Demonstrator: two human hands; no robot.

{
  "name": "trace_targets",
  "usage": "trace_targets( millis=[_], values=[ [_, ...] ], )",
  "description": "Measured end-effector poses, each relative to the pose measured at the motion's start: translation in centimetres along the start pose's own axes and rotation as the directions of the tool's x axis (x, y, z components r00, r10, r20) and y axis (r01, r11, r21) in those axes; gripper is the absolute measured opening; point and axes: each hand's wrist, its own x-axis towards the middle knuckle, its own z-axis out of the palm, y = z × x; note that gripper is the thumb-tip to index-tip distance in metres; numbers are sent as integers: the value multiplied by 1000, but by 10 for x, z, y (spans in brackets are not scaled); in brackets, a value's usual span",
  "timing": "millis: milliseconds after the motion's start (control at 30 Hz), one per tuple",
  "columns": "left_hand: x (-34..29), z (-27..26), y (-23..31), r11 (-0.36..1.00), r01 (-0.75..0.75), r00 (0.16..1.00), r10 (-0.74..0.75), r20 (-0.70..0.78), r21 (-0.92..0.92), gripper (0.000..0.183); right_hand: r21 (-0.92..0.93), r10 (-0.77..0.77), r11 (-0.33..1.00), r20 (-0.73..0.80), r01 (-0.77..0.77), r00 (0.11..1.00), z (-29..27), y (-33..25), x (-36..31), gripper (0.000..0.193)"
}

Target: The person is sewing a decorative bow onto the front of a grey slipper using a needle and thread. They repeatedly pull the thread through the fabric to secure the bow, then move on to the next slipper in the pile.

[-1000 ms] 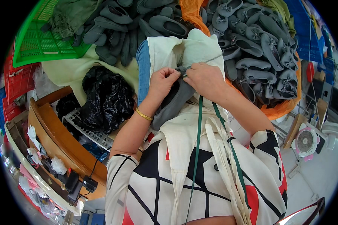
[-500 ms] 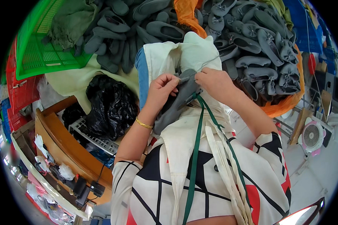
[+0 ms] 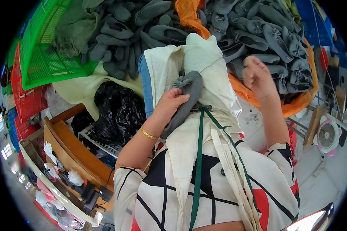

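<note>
A grey fabric shoe (image 3: 192, 90) with a bow at its toe end lies slantwise over my lap, on a white apron (image 3: 204, 52). My left hand (image 3: 173, 102) grips its side, thumb on top and fingers closed round the edge. A thin dark thread (image 3: 214, 64) runs from the shoe's toe end up to the right across the apron. My right hand (image 3: 257, 75) is raised off to the right, apart from the shoe, in front of a shoe-filled orange sack. Its fingers are curled together and slightly blurred; what they pinch is too small to make out.
Grey shoes (image 3: 167, 34) are heaped ahead on the left. More shoes with bows (image 3: 275, 40) fill the orange sack (image 3: 297, 106) on the right. At left are a green crate (image 3: 46, 71), a black plastic bag (image 3: 117, 109) and a wooden drawer (image 3: 75, 150). A small fan (image 3: 327, 135) stands far right.
My right hand has left the shoe and swung out to the right. My left hand has shifted its grip on the shoe, and the bow now shows.
</note>
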Motion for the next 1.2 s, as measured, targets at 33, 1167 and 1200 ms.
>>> trace_targets(
  millis=[33, 1167, 1200],
  values=[
    [2, -2, -7, 997, -77, 997, 77, -22, 26, 13, 123, -63, 990, -3, 63, 998, -12, -4, 1, 7],
    [-14, 7, -17, 856, -207, 962, 265, -60, 473, 19, -731, -366, 364, 459, 578, 810, 89, 113, 17, 15],
    [-14, 8, -17, 849, -231, 952, 297, -67, 476, 20, -729, -400, 348, 453, 590, 797, 88, 114, 17, 14]
  ],
)
